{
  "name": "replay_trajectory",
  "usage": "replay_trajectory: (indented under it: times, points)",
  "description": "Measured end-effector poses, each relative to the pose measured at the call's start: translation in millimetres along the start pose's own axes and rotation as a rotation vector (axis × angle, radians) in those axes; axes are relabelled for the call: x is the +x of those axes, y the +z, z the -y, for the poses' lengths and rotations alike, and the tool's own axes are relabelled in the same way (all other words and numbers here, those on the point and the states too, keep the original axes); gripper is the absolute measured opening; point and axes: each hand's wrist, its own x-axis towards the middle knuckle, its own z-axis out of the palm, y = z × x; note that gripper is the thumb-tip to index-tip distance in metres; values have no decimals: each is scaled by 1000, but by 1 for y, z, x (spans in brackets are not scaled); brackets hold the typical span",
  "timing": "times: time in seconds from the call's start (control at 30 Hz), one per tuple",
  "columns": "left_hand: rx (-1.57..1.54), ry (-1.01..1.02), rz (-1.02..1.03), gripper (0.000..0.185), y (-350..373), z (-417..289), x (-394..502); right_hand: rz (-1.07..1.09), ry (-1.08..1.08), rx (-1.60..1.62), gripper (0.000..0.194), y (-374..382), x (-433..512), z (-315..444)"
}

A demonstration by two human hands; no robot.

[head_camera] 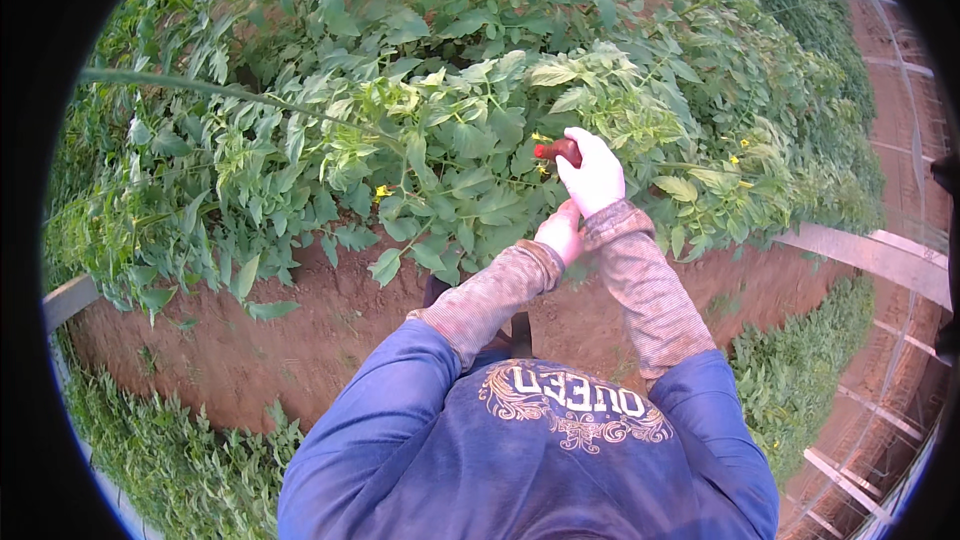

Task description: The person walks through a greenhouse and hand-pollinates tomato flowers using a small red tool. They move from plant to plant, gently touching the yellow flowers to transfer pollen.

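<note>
My right hand (pixel 598 172) is closed around a small reddish-brown bottle-like object (pixel 564 152) with a bright red tip pointing left. Its far end is hidden by my fingers. Just below, my left hand (pixel 561 232) is beside the right wrist, its fingers mostly hidden behind it, so its grip does not show. Both hands are over leafy tomato plants (pixel 465 142). Small yellow flowers (pixel 541 138) show beside the red tip, and another yellow flower (pixel 382 193) lies farther left among the leaves.
A green stem or cord (pixel 247 96) crosses above the plants from the left. Bare soil (pixel 247 360) runs between this row and another row of plants (pixel 172 457) at lower left. Pale wooden boards (pixel 870 251) edge the bed at right, with a brown path beyond.
</note>
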Motion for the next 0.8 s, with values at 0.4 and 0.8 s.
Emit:
replay_trajectory:
  times: [0.4, 0.8]
  points:
    - [116, -48, 106, 41, -8, -2, 6, 100, -78, -173, 35, 27, 32, -7]
    - [-51, 75, 273, 54, -26, 3, 9, -20, -36, 225, 41, 8, 6, 9]
